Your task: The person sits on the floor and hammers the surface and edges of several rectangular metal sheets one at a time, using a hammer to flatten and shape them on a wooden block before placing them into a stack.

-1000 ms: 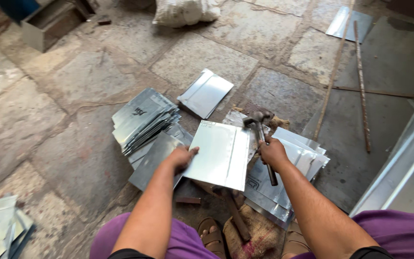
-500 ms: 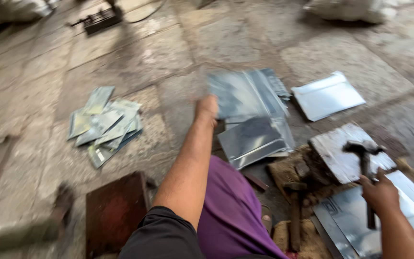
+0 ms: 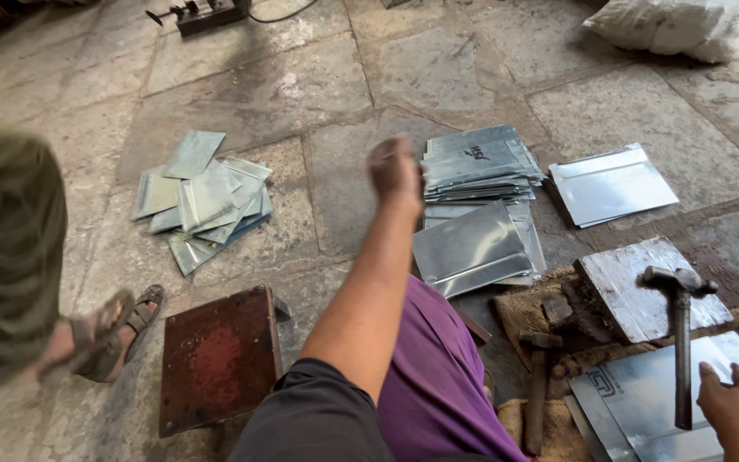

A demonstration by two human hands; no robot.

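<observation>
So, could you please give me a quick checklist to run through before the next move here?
1. Right hand grips the hammer handle: ok.
2. Left hand free of sheets: ok, though blurred.
3. Sheet stack within the left hand's reach: ok.
4. Worn block bare on top: ok.
5. Another person's sandalled foot away from the hammer: ok.
6. Spare hammer out of the striking area: cannot tell.

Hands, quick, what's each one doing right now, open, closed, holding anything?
Left hand: raised over the stack of metal sheets, blurred; open or closed cannot be told.
Right hand: closed on the handle of a hammer, head up.
</observation>
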